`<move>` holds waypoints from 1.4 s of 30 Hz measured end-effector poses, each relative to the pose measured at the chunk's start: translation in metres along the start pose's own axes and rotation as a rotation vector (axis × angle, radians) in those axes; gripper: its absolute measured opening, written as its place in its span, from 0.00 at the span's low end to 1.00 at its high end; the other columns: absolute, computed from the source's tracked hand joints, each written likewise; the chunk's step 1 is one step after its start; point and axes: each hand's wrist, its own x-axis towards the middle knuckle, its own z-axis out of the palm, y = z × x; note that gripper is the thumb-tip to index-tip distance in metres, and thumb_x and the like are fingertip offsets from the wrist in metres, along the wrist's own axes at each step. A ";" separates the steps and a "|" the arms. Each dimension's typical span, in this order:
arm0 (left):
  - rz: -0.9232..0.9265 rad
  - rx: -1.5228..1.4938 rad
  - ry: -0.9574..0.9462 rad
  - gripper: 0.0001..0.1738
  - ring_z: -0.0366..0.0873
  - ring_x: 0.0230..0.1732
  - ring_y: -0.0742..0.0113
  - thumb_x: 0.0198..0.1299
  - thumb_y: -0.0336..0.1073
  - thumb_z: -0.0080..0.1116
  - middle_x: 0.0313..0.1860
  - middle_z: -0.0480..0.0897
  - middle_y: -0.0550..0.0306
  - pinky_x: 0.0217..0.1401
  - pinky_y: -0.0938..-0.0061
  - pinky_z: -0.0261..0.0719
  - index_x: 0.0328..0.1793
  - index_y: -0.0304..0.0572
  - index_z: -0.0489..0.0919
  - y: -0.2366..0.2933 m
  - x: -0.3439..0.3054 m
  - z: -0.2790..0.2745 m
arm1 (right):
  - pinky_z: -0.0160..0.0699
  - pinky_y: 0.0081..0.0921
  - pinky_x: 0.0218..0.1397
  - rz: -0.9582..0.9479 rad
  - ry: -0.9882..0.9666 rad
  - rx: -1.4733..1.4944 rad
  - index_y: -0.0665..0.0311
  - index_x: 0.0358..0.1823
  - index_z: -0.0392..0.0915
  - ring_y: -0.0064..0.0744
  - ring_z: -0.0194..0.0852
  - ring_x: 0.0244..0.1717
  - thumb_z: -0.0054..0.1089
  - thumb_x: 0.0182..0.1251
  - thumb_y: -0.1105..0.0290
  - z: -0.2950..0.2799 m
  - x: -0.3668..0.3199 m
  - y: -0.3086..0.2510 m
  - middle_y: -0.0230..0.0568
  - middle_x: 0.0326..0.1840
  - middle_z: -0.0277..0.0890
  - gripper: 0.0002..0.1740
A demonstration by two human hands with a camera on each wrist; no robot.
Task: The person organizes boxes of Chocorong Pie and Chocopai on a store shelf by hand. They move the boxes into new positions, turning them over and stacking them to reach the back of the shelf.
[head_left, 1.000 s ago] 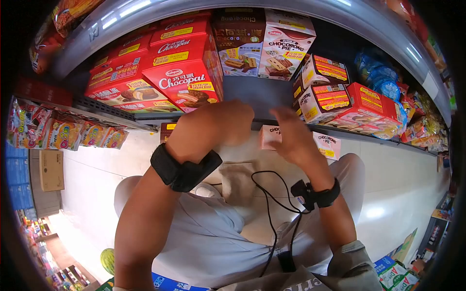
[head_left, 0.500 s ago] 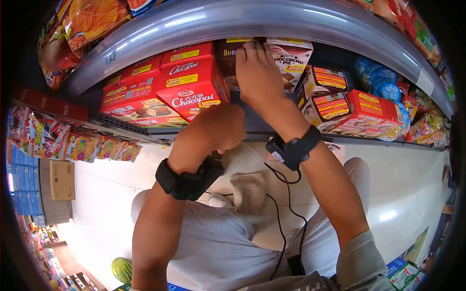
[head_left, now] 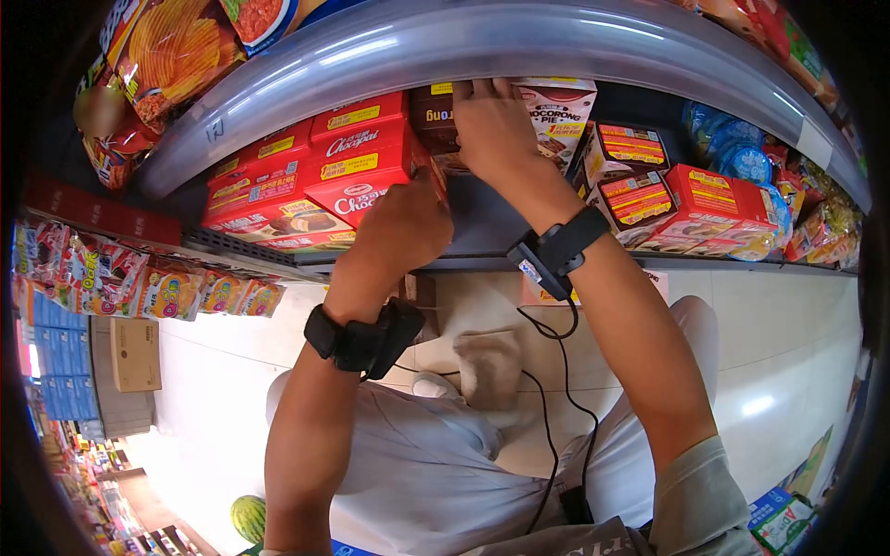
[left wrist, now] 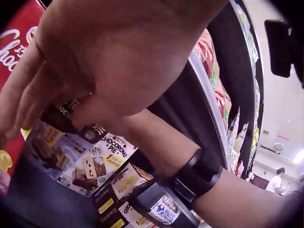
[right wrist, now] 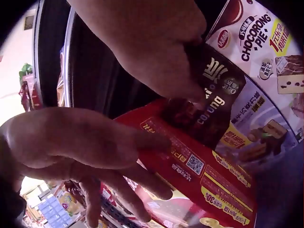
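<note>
My left hand (head_left: 403, 227) lies against the right side of the front red Chocopai box (head_left: 357, 171). The right wrist view shows this hand (right wrist: 76, 147) with fingers extended and spread along the red box (right wrist: 194, 166). Beside it, my right hand (head_left: 498, 134) reaches under the shelf lip and rests on a brown box (head_left: 433, 116); its fingertips are partly hidden. A white Chocorong Pie box (head_left: 561, 111) stands to the right of the brown one. In the left wrist view, my left hand (left wrist: 118, 57) covers much of my right.
A curved shelf edge (head_left: 445, 42) runs above both hands. Further right are more Chocorong boxes (head_left: 635, 199), red boxes (head_left: 709, 204) and blue packs (head_left: 746, 157). Hanging snack bags (head_left: 171, 292) are at left. A black cable (head_left: 567, 371) loops below my right wrist.
My right hand has moved up from in front of the shelf to the brown box. My left hand has shifted up and left against the red box. The head view has shifted.
</note>
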 end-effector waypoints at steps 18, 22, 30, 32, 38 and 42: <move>0.024 0.102 -0.046 0.25 0.79 0.45 0.33 0.57 0.36 0.50 0.40 0.79 0.25 0.51 0.48 0.77 0.58 0.27 0.71 -0.017 0.020 0.020 | 0.73 0.41 0.60 0.063 -0.035 0.131 0.73 0.49 0.76 0.55 0.71 0.57 0.69 0.49 0.69 -0.021 0.003 -0.002 0.57 0.54 0.74 0.25; 0.065 0.155 0.000 0.18 0.82 0.45 0.39 0.54 0.33 0.50 0.40 0.82 0.31 0.50 0.55 0.81 0.47 0.28 0.77 -0.014 0.022 0.024 | 0.81 0.40 0.50 0.128 -0.295 0.195 0.71 0.47 0.78 0.51 0.79 0.50 0.67 0.52 0.66 -0.037 0.006 -0.004 0.56 0.50 0.77 0.22; 0.056 0.071 0.029 0.19 0.80 0.43 0.33 0.53 0.32 0.51 0.38 0.81 0.27 0.48 0.49 0.79 0.49 0.27 0.75 -0.018 0.024 0.025 | 0.80 0.41 0.52 0.146 -0.419 0.147 0.70 0.46 0.79 0.52 0.80 0.49 0.68 0.52 0.64 -0.052 0.007 -0.008 0.55 0.50 0.78 0.22; 0.050 0.072 0.016 0.18 0.80 0.44 0.34 0.52 0.32 0.50 0.39 0.81 0.28 0.50 0.50 0.79 0.47 0.27 0.77 -0.018 0.026 0.025 | 0.80 0.41 0.52 0.158 -0.432 0.154 0.70 0.46 0.79 0.52 0.79 0.49 0.69 0.50 0.63 -0.055 0.006 -0.007 0.55 0.50 0.78 0.23; 0.142 0.109 -0.054 0.17 0.81 0.43 0.35 0.51 0.30 0.47 0.40 0.81 0.28 0.49 0.54 0.80 0.45 0.28 0.79 -0.028 0.039 0.030 | 0.79 0.43 0.51 0.196 -0.441 0.225 0.70 0.47 0.76 0.54 0.78 0.50 0.72 0.44 0.67 -0.063 -0.002 -0.005 0.55 0.54 0.74 0.27; -0.158 -0.372 -0.285 0.14 0.84 0.33 0.41 0.56 0.28 0.48 0.38 0.83 0.32 0.35 0.61 0.85 0.43 0.24 0.79 -0.004 0.009 -0.005 | 0.79 0.43 0.50 0.215 -0.271 0.335 0.68 0.50 0.71 0.55 0.77 0.50 0.74 0.40 0.72 -0.072 -0.034 -0.011 0.52 0.56 0.69 0.31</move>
